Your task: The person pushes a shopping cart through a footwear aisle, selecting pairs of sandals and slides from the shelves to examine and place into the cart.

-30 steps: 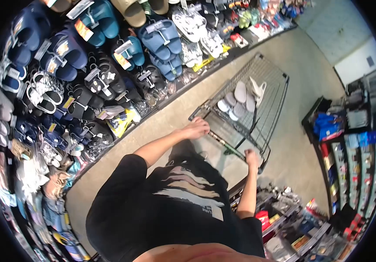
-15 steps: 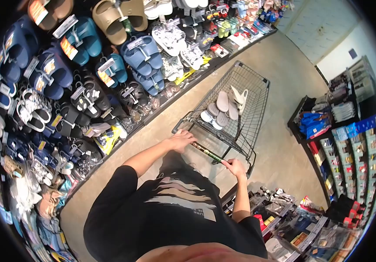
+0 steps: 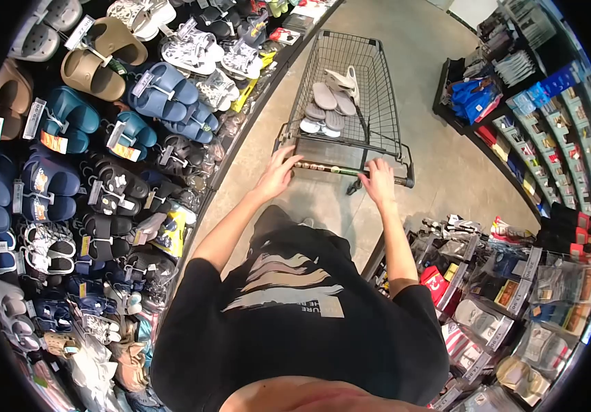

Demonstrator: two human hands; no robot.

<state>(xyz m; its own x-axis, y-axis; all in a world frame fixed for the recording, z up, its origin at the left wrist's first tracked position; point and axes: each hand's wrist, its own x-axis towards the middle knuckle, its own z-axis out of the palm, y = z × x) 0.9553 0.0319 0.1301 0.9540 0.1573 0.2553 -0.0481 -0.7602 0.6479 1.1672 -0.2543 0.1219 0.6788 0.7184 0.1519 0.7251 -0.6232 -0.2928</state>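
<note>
My left hand [image 3: 277,175] rests around the left end of the handle [image 3: 330,169] of a wire shopping cart. Near the handle's right end, my right hand [image 3: 378,183] has its fingers over the same bar. The dark metal shopping cart [image 3: 382,89] stands in front of me. Inside its basket lie several pairs of slippers: pale grey-pink slippers [image 3: 343,103] in the middle, white ones [image 3: 311,126] nearer me, and a cream sandal [image 3: 340,79] farther back. The undersides of my fingers are hidden.
On the left, a long display wall holds sandals and clogs, among them blue slides [image 3: 161,93] and tan slides [image 3: 99,58]. To the right are a rack with blue packets [image 3: 473,99] and a low shelf of packaged goods [image 3: 471,316]. Concrete floor [image 3: 412,41] runs ahead between them.
My view and body have turned right, so the cart now points nearly straight ahead. My right hand has shifted on the handle, its fingers now lying over the bar.
</note>
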